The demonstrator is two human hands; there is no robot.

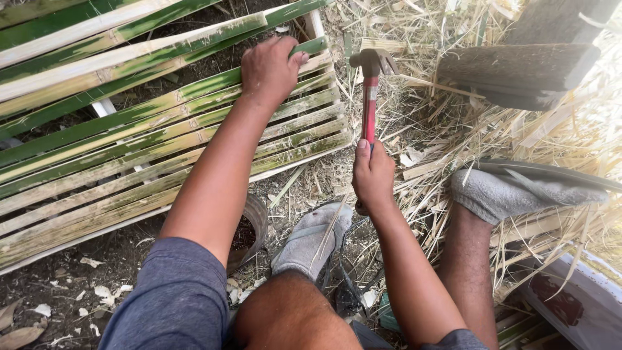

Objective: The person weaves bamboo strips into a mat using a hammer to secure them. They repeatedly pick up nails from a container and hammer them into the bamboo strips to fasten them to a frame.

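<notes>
On dirt ground strewn with dry straw [453,136]: two bare hands at a panel of split bamboo slats [162,149].

At upper centre, left hand [269,68] pressed flat on the slats near the panel's right end, fingers curled over the top green strip, gripping nothing else. Just right of the panel, right hand [372,178] clenched around the red handle of a claw hammer [370,84], head raised above the straw, clear of the slats. Below, grey-socked feet in sandals [311,243].

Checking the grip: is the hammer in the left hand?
No, the right hand holds the hammer; the left hand rests on the bamboo slats.
</notes>
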